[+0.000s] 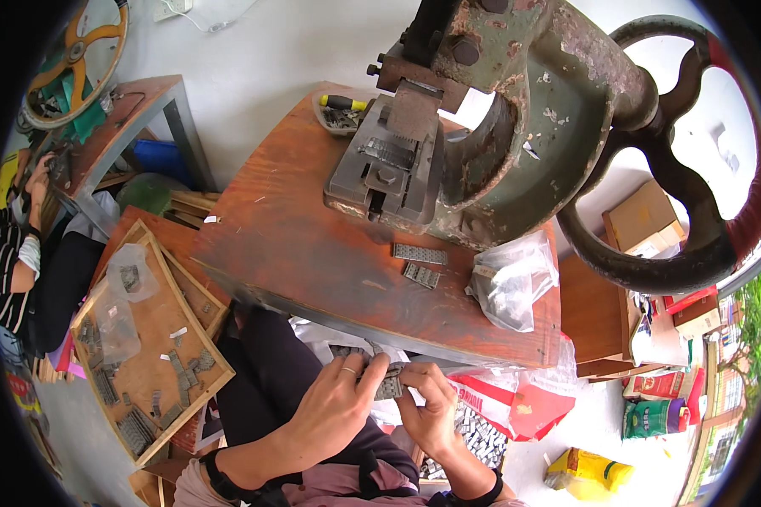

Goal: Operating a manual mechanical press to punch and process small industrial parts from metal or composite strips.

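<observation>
Down in the lap, just below the near edge of the table [296, 253], both hands are closed on one small grey metal strip [389, 386]. The left hand [334, 406], with a ring on one finger, pinches the strip's left end between thumb and fingertips; the right hand [431, 406] nips the other end the same way. Neither hand is free or open.

The strip lies roughly flat, its long axis running across the body from left to right, tilted a little so the right end sits nearer the table edge. Its toothed detail is too small to read.

To handle it well, I would judge it best to keep the grip out at the two ends, so the middle stays visible and the thin piece does not bend, and to keep it over the lap so that anything dropped lands in the bags of similar grey pieces [482, 435] below.

Further off on the table, two more grey strips [420, 262] lie side by side, just left of a crumpled clear plastic bag [511, 283]. Behind them stands the heavy rusty green hand press [499, 110], its jaw block facing the person and its big flywheel [693, 152] out to the right. To the left, a shallow wooden tray [156, 389] holds scattered grey parts, and another person sits beyond it.
</observation>
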`<state>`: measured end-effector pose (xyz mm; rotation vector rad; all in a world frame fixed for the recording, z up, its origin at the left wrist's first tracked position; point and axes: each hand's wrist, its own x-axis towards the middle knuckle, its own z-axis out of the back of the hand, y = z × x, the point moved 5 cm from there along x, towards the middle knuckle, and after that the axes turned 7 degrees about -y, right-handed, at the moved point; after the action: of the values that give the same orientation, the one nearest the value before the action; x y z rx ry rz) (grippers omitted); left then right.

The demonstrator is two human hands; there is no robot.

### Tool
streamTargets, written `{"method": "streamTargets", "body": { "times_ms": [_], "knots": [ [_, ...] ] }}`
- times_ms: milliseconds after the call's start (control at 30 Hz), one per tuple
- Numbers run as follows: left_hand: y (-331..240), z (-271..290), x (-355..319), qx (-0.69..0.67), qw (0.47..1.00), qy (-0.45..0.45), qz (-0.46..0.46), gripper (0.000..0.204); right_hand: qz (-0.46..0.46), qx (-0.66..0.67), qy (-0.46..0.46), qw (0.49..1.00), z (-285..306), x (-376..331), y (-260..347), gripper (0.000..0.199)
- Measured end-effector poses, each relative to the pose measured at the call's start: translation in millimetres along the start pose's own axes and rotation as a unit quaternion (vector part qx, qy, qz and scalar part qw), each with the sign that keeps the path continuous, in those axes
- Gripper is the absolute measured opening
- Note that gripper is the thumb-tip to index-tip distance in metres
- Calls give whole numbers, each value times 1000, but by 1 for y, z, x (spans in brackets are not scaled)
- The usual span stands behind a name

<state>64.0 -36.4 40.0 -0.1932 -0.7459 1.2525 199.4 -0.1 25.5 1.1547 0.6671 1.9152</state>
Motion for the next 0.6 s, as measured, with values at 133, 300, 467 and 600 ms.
{"method": "streamTargets", "body": {
  "times_ms": [133, 300, 467, 600],
  "knots": [
    [18, -41, -13, -69, 997, 2, 35, 51, -9, -68, 18, 997, -1, -5, -20, 25],
    [62, -105, -37, -50, 984, 123, 120, 65, -37, -157, 64, 985, 2, -12, -50, 16],
    [66, -109, -47, -109, 983, 75, 131, 66, -105, -123, 91, 983, 0, -19, -60, 12],
    [79, -82, -46, -313, 915, -61, 248, 41, -178, -14, 82, 980, -7, -15, -53, 11]
  ]
}}
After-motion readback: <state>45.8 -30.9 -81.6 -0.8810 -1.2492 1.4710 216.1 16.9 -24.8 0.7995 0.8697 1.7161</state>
